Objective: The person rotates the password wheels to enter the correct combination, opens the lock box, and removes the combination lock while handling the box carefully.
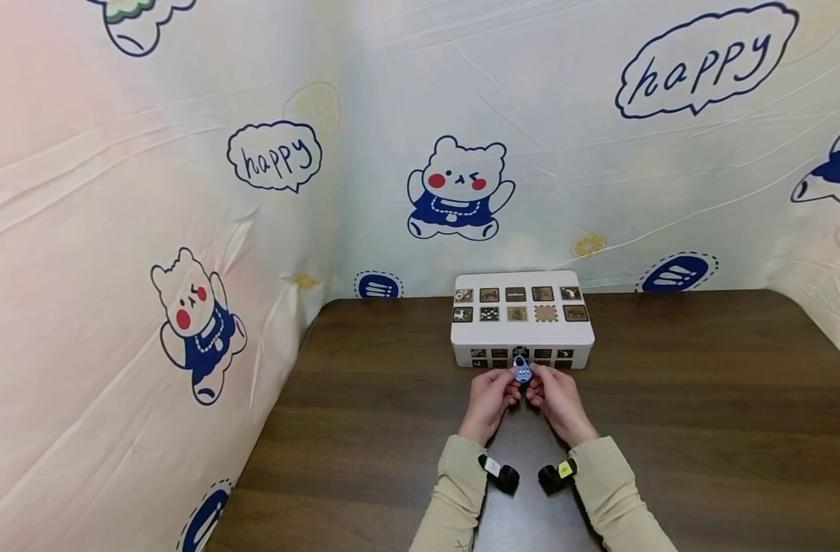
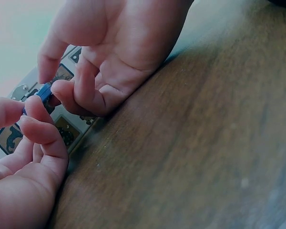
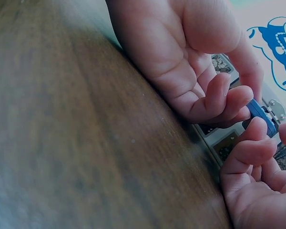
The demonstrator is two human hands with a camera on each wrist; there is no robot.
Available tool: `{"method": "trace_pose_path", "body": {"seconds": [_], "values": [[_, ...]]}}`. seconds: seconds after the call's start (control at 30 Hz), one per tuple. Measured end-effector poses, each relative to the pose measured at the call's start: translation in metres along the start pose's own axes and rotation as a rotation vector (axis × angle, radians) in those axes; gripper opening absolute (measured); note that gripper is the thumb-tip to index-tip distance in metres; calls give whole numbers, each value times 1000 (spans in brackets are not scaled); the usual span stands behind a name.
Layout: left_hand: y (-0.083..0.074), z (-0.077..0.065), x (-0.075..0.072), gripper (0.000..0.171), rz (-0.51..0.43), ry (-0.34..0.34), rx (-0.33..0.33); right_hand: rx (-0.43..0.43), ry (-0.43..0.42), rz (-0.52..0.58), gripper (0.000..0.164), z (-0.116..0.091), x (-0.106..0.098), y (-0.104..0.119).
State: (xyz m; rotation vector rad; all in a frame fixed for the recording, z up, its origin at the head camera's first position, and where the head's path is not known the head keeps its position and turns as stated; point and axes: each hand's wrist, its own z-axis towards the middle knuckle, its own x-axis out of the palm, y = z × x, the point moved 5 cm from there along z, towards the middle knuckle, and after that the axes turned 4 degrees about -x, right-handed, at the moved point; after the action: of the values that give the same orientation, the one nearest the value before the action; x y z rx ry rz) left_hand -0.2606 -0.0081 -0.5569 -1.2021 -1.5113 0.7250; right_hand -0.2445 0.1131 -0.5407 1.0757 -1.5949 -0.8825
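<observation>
A small blue combination padlock (image 1: 523,371) with number dials sits at the front of a white box (image 1: 523,334). My left hand (image 1: 489,400) pinches its left side between thumb and fingers. From the right, my right hand (image 1: 558,399) pinches the opposite side. In the right wrist view the blue body of the padlock shows edge-on between the fingertips, right beside a metal latch (image 3: 277,110) on the box front. The fingers hide part of the padlock.
The box is printed with small square pictures and stands at the back of the brown wooden table (image 1: 364,414). Behind it hangs a pale cloth (image 1: 392,92) with bear drawings. A black camera is strapped on each wrist over light sleeves (image 1: 461,475).
</observation>
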Motion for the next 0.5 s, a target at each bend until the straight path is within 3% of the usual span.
{"method": "trace_pose_path", "body": {"seconds": [0.5], "values": [[0, 0, 0, 16, 9, 15, 6, -4, -17, -77, 20, 0, 0, 0]]}}
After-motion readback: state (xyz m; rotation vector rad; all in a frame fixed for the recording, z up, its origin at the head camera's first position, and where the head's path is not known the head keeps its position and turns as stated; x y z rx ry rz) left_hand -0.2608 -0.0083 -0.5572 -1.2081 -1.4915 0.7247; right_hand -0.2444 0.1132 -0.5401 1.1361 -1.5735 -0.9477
